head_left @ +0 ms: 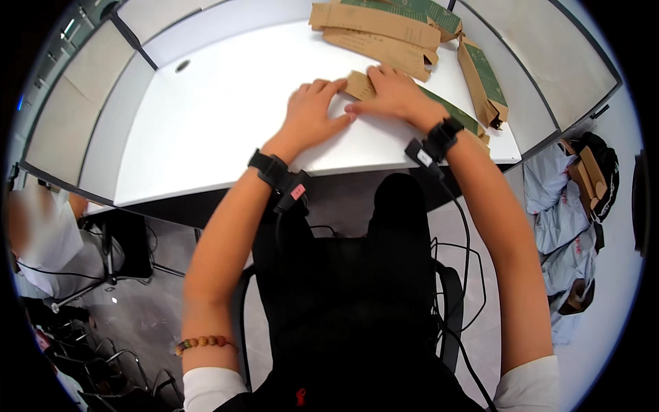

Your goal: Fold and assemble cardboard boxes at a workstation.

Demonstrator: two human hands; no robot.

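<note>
A long, narrow cardboard box, brown with a green side, lies slantwise on the white desk. My right hand lies across it near its left end, fingers over the far edge and thumb on the near side. That hand and forearm hide part of the box. My left hand rests beside the same end, its fingers stretched out and thumb apart. The left index fingertip is at the end of the box and seems to touch it.
Several similar long boxes lie at the desk's back right, and another by the right partition. Wristbands carry black devices with cables hanging past my lap. Plastic bags lie on the floor at right. Another person sits at far left.
</note>
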